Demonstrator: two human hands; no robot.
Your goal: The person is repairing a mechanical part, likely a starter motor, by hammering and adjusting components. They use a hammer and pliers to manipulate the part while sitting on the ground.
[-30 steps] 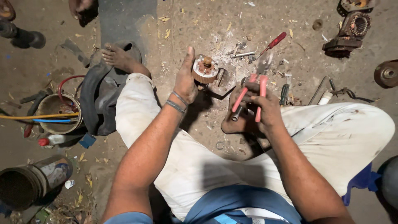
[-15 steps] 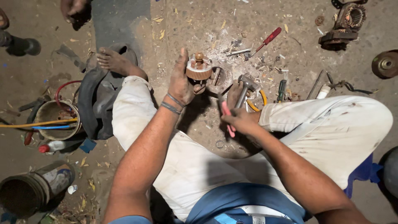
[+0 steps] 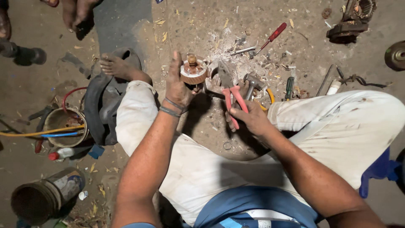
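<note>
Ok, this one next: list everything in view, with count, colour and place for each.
Round motor part: 1, copper and white, held up in the left hand.
Pliers: 1, red handles, in the right hand.
Hammer: 1, grey head, on the ground just beyond the pliers.
Screwdrivers: 2, one red-handled further out, one green-handled by the right knee.
Metal bowl: 1, dull brown, ground at left, yellow and blue wires across it.
Tin can: 1, dark, lying at lower left.
Rusty machine parts: 2, upper right corner and right edge.
Another person's feet: top left.
Left hand: raised, gripping the motor part.
Right hand: closed around the pliers' handles.
</note>
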